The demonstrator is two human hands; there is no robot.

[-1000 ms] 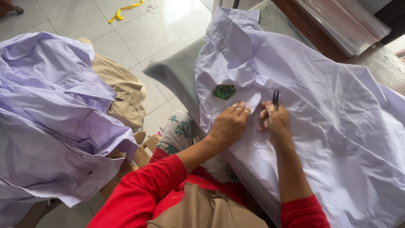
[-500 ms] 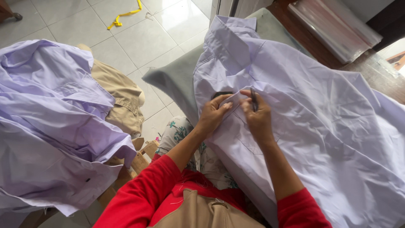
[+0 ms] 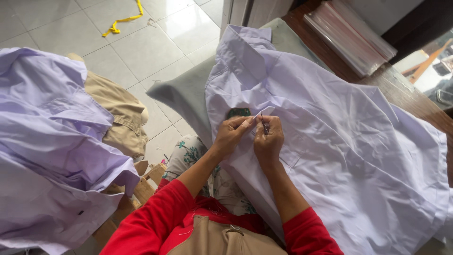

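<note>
In the head view we look down on a pale lilac shirt (image 3: pixel 339 141) spread over a grey padded cover (image 3: pixel 184 92) and over the wooden desk (image 3: pixel 406 92), its collar toward the far edge and its body trailing off the near right corner. Our left hand (image 3: pixel 230 134) pinches a raised fold of the shirt's cloth (image 3: pixel 258 117), so that grip is narrow and closed on the fabric. Our right hand (image 3: pixel 270 141) lies just beside it, the two hands touching, and its grip is closed around a small dark metal tool (image 3: pixel 264 124) whose tip points up at the fold; we cannot tell what kind of tool it is. A green embroidered patch (image 3: pixel 239 112) sits on the shirt just beyond the left fingers (image 3: pixel 245 122), partly hidden by them. Both our sleeves are red (image 3: pixel 155 222), and a tan garment (image 3: pixel 222 241) lies in our lap.

At the far right corner of the desk rests a stack of clear plastic sleeves (image 3: pixel 349 35). To our left a heap of lilac shirts (image 3: pixel 52 141) lies over a khaki garment (image 3: pixel 118 111), well apart from the hands. On the tiled floor (image 3: pixel 141 42) lies a yellow strip (image 3: pixel 123 19).
</note>
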